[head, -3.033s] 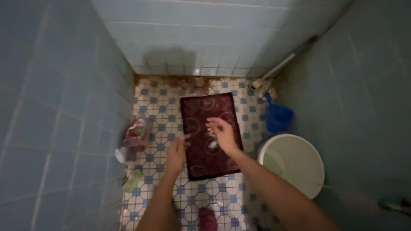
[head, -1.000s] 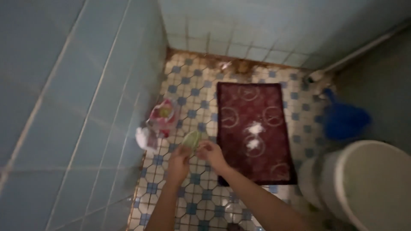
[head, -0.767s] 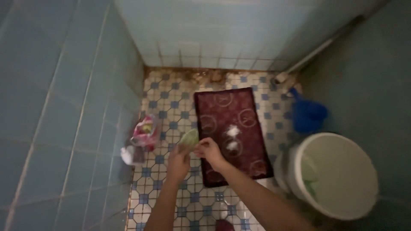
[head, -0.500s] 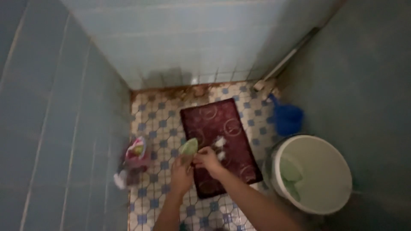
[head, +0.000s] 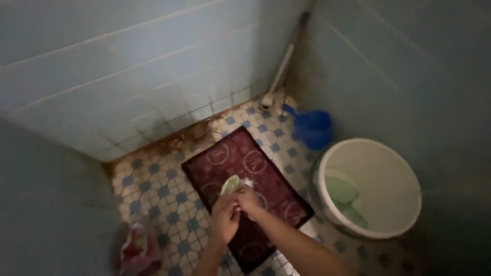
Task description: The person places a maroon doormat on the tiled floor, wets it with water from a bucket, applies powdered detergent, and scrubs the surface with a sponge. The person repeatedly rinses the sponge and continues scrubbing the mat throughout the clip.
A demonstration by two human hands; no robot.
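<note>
The pale blue tiled walls close in a small floor of white and blue patterned tiles, stained brown along the far corner. To the right stands a large white round plastic bucket with a pale green dipper lying inside it, and behind it a blue plastic scoop beside a white pipe running down the wall. In the middle of the floor lies the dark red rectangular mat with ring patterns, a little white powder on it. At the lower left is a crumpled pink and red plastic bag.

Over the mat, the left hand grips the small light green sachet from below, while the right hand pinches it at its side; both are closed on it, held together above the powder patch.

To work the sachet well, it seems best to keep it steady in the left hand, directly above the mat, so whatever comes out lands on the fabric and not the tiles.

Half a second earlier the view faced the back wall more squarely; now it has swung so the corner pipe sits upper centre, the bag has slid to the bottom left, and the hands sit further over the mat
</note>
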